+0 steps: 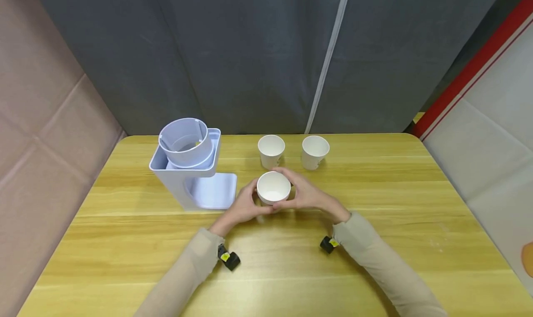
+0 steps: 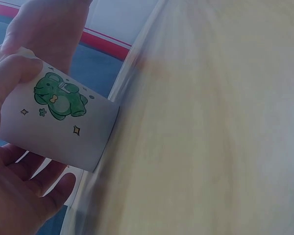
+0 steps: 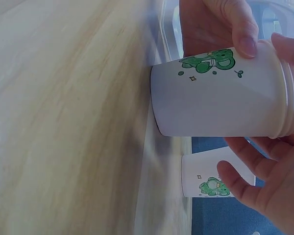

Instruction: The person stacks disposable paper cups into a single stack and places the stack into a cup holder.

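Between both hands stands a nested stack of white paper cups, several rims layered at its top in the right wrist view. A green cartoon bear is printed on the outermost paper cup. My left hand holds the stack from the left, thumb against the near side. From the right, my right hand grips it near the rims, its thumb on the side. The stack is upright, its base at or just above the tabletop; whether it touches cannot be told.
Two more white paper cups, one left and one right, stand upright behind the hands. At left is a pale lilac plastic stand with a round open container on top and a flat base plate. A grey curtain hangs behind the wooden table.
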`<control>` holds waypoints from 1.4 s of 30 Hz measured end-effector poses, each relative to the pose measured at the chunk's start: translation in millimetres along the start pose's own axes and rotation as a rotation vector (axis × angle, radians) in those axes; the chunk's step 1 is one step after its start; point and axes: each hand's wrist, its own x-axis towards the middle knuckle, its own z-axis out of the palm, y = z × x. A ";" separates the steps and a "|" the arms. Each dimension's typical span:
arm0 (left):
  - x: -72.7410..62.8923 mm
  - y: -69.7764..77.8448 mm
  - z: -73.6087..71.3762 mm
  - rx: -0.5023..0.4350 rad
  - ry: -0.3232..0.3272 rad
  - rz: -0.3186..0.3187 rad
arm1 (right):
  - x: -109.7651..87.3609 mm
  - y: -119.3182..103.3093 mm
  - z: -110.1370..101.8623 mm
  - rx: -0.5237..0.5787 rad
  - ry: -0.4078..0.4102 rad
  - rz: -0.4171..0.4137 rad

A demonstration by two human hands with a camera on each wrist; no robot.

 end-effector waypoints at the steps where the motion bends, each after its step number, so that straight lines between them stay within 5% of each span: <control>1: 0.3 -0.4 0.2 -0.002 0.000 0.000 | -0.3 0.3 0.0 -0.001 -0.002 0.003; 10: 0.7 -1.9 1.0 -0.007 -0.001 0.015 | -3.6 -0.3 -4.0 -0.002 0.013 0.007; 23: -0.3 0.3 0.9 -0.016 0.008 -0.017 | -17.2 -8.7 -44.1 -0.024 0.225 -0.030; 31: -5.9 35.9 -3.7 -0.007 -0.003 -0.012 | -30.8 0.3 -59.2 -0.033 0.328 0.015; 42: -6.4 39.3 -3.5 -0.008 -0.007 -0.022 | -40.3 -22.8 -70.4 -0.048 0.495 0.045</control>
